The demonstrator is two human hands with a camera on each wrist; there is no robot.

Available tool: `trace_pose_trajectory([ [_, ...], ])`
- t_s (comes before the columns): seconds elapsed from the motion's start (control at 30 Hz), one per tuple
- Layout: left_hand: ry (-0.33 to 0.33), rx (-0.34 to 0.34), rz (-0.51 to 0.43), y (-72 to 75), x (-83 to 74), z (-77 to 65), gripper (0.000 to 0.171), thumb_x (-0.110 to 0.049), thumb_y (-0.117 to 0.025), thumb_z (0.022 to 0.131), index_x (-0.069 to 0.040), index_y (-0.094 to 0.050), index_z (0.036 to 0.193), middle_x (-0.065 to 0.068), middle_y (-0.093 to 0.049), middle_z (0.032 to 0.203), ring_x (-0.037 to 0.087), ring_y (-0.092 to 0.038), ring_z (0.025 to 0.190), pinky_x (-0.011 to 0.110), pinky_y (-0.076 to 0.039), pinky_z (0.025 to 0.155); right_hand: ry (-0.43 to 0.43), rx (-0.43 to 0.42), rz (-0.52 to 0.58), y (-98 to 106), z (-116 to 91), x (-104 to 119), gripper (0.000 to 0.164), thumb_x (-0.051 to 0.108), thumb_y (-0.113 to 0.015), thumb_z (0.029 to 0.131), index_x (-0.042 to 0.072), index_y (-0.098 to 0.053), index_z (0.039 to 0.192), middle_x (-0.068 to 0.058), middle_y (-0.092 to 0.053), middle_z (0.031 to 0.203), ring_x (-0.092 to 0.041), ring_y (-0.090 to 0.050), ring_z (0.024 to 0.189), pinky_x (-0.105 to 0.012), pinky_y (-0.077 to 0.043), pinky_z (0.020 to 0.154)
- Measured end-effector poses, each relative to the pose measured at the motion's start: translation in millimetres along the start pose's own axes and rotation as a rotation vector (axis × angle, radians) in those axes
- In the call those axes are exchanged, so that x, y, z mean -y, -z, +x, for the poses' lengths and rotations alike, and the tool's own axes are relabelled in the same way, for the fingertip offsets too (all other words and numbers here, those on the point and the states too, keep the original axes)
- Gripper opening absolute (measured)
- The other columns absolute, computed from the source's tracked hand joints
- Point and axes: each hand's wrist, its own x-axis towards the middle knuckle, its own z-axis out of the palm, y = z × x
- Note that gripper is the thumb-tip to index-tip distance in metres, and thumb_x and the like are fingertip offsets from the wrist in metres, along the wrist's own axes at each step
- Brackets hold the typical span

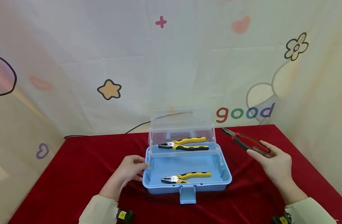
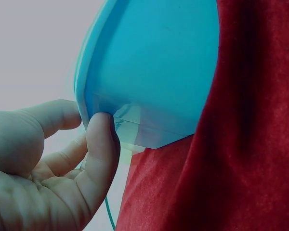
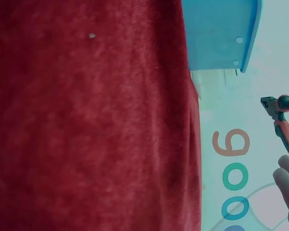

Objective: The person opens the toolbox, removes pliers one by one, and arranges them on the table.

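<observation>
A light blue toolbox (image 1: 185,163) stands on the red cloth with its clear lid (image 1: 182,123) raised at the back. My left hand (image 1: 130,170) pinches its left rim between thumb and fingers, as the left wrist view shows on the blue wall (image 2: 154,62). Red-and-black pliers (image 1: 250,139) are in my right hand (image 1: 278,163), held up to the right of the box with their nose pointing left and away from me. Yellow-and-black pliers (image 1: 196,175) lie inside along the front wall. Another yellow-and-black pair (image 1: 191,148) lies at the back, over clear plastic.
A light blue latch (image 1: 187,195) hangs down from the box front. Red cloth (image 1: 89,168) covers the table on both sides. Behind it hangs a pale printed curtain (image 1: 182,71), with a thin dark cable (image 1: 140,125) along the table's back edge.
</observation>
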Motion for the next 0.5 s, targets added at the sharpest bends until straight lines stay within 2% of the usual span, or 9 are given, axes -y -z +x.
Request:
trace_pose_trajectory([
  [0.5, -0.009, -0.002, -0.015, -0.1, 2.1, 1.7, 0.027, -0.011, -0.063, 0.088, 0.003, -0.058, 0.111, 0.014, -0.066, 0.088, 0.019, -0.064, 0.065, 0.034, -0.059, 0.058, -0.107, 0.009, -0.051, 1.4, -0.1, -9.7, 0.071, 0.037, -0.076, 0.077, 0.002, -0.051, 0.134, 0.039, -0.055, 0.071, 0.020, -0.057, 0.068, -0.010, -0.046, 0.061],
])
